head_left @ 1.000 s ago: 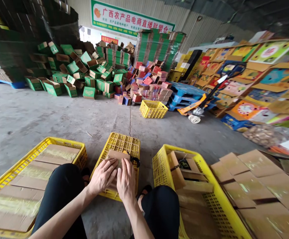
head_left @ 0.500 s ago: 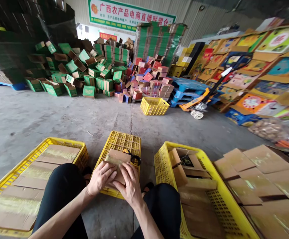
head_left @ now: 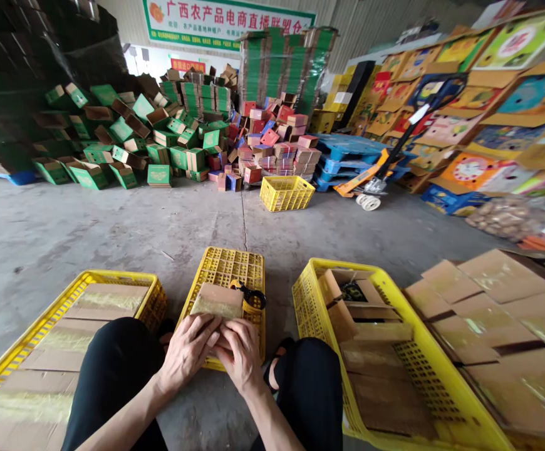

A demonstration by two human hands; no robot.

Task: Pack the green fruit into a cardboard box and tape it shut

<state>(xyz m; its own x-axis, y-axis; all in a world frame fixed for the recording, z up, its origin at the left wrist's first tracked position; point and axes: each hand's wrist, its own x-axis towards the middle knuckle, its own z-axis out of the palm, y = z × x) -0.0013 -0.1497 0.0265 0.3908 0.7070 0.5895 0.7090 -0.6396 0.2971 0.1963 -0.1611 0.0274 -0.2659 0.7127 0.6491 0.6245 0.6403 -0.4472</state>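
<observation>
Between my knees stands an upturned yellow plastic crate (head_left: 230, 263) with a small cardboard box (head_left: 217, 294) on it. A band of clear yellowish tape runs across the box's top. My left hand (head_left: 188, 344) and my right hand (head_left: 240, 354) meet at the box's near edge, fingers curled over it and thumbs close together. The near side of the box is hidden behind them. Just right of the box, on the crate, lies a black and yellow tape dispenser (head_left: 252, 299), not touched by either hand.
Left of me, a yellow crate (head_left: 160, 289) holds taped boxes. On my right, another yellow crate (head_left: 307, 307) holds boxes, one open. Stacked cartons (head_left: 488, 313) stand beyond it. Farther off are a yellow crate (head_left: 286, 194), a pallet jack (head_left: 376, 181) and piled green boxes (head_left: 160, 175).
Both hands have slid back toward me, from the top of the box to its near edge, and moved closer together. More of the taped top shows. The view has shifted slightly.
</observation>
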